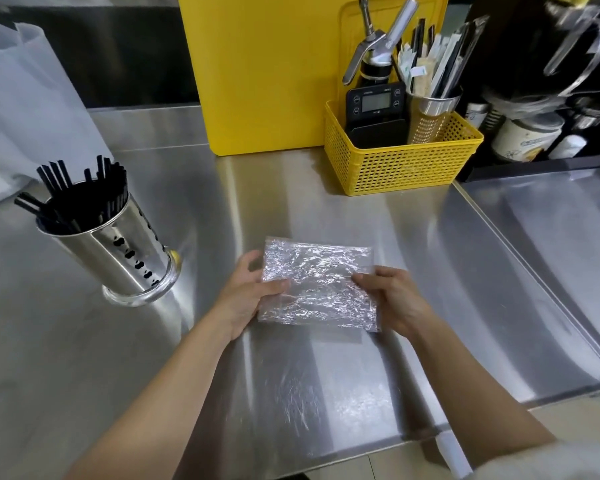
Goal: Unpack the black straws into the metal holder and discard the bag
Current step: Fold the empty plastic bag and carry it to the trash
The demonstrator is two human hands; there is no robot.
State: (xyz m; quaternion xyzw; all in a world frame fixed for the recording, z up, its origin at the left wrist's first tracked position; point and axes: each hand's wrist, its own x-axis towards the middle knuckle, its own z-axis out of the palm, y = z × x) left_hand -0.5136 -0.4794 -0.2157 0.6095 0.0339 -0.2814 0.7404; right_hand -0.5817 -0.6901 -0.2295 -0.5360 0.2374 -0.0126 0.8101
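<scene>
A shiny metal holder point(125, 251) with punched holes stands at the left of the steel counter, and several black straws point(80, 199) stick out of its top. In the middle of the counter I hold a clear, crinkled plastic bag point(317, 284), flattened and with nothing visible inside. My left hand point(248, 294) grips its left edge, thumb on top. My right hand point(394, 294) pinches its right edge. The bag hovers just above the counter.
A yellow mesh basket point(402, 164) at the back holds a black digital scale point(376, 102), a whipper and a metal cup of wrapped straws. A yellow board point(264, 71) leans behind it. White bags lie at far left, a dark appliance and jars at far right.
</scene>
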